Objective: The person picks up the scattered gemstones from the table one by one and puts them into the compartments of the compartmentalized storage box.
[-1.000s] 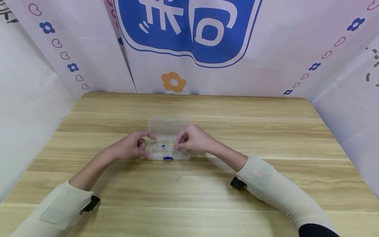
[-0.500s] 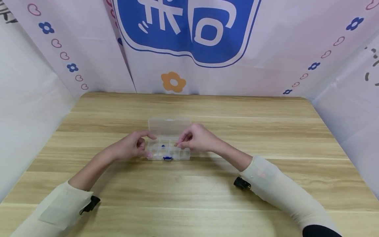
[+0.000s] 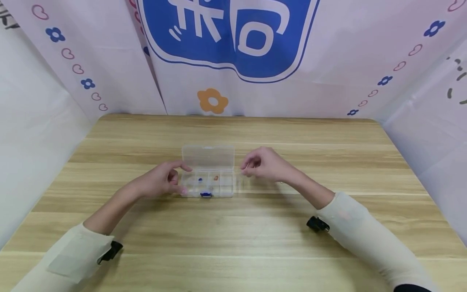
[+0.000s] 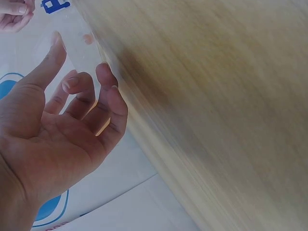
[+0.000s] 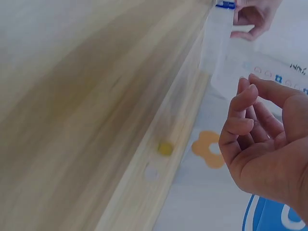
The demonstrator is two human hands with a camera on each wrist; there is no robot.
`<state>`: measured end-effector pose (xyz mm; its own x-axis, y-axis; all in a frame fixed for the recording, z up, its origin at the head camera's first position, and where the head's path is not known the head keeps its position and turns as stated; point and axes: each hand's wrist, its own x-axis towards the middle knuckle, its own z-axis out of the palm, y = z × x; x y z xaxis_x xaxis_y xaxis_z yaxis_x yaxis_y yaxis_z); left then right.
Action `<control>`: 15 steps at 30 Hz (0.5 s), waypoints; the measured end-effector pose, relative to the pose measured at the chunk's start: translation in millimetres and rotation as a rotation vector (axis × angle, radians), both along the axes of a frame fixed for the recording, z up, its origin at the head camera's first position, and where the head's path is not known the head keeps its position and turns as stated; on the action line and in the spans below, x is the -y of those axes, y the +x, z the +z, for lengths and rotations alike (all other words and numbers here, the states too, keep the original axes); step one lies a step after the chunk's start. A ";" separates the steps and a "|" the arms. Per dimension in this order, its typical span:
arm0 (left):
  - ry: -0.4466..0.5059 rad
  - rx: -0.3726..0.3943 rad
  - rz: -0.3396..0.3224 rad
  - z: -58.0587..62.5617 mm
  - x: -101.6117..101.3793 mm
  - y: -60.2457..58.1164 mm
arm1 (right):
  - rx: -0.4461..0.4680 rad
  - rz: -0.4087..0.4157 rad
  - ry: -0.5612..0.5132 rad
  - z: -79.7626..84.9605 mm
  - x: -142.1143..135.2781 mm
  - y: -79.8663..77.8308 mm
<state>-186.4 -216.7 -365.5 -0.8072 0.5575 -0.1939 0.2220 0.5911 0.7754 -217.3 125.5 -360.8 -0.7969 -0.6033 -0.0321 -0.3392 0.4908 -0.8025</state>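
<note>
A clear plastic compartment box (image 3: 227,190) with a blue latch (image 3: 206,194) lies on the table, its lid (image 3: 208,157) raised at the back. Inside are a small blue piece (image 3: 200,179) and, one compartment to the right, a small orange piece (image 3: 216,178). My left hand (image 3: 162,178) holds the box's left end, index finger at the back corner and thumb at the front one. Just right of the box hovers my right hand (image 3: 268,164), fingers loosely curled. Its thumb and index tips come together in the right wrist view, with nothing visible between them.
In the right wrist view, a small yellow piece (image 5: 165,148) and a pale round piece (image 5: 151,172) lie on the wooden table (image 3: 233,239). A printed white cloth (image 3: 328,93) hangs behind the table's far edge. Both sleeves carry small black wrist devices.
My right hand has let go of the orange piece inside the box and moved right, past the box's edge. My left hand stays at the box's left end.
</note>
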 end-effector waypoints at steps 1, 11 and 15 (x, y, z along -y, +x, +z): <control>-0.002 0.000 0.000 0.2 0.2 -0.1 | -0.008 -0.006 0.004 -0.1 -3.8 -0.6; -0.004 -0.004 -0.007 1.1 0.0 -1.8 | -0.021 -0.046 0.043 -9.6 -34.2 -4.9; -0.002 0.004 -0.008 0.7 -0.2 -1.7 | -0.005 -0.064 0.061 -11.5 -43.8 -4.1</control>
<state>-188.0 -216.5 -364.8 -0.8017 0.5640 -0.1982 0.2240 0.5907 0.7752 -221.4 169.3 -372.3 -0.8341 -0.5480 -0.0639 -0.3090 0.5599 -0.7688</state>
